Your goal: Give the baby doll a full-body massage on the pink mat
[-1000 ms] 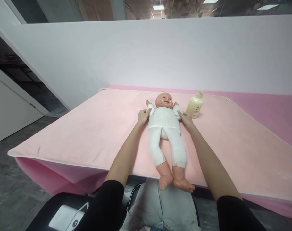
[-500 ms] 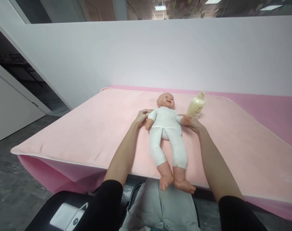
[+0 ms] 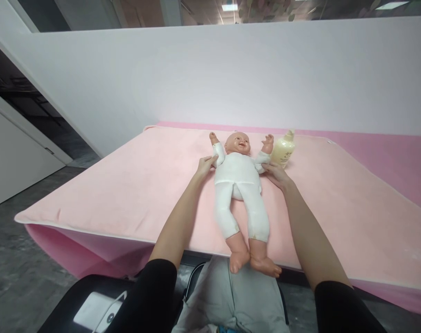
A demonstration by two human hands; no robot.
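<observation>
A baby doll (image 3: 238,173) in a white suit lies on its back on the pink mat, feet over the front edge. Both its arms are raised beside its head. My left hand (image 3: 205,165) is closed on the doll's arm at the left of the picture, near the elbow. At the other sleeve, my right hand (image 3: 276,174) is closed with the fingertips on the white cloth. A pale yellow pump bottle (image 3: 283,150) stands right behind my right hand, close to the doll's raised hand.
The pink mat (image 3: 127,185) covers the table, with a darker pink cloth (image 3: 397,162) beneath it. A white wall (image 3: 210,74) rises behind. At the lower left, a white device (image 3: 97,311) with a cable lies on a black surface.
The doll's two arms have swung from beside its body up towards its head. My fingers have shifted slightly and now hold the sleeves near the elbows.
</observation>
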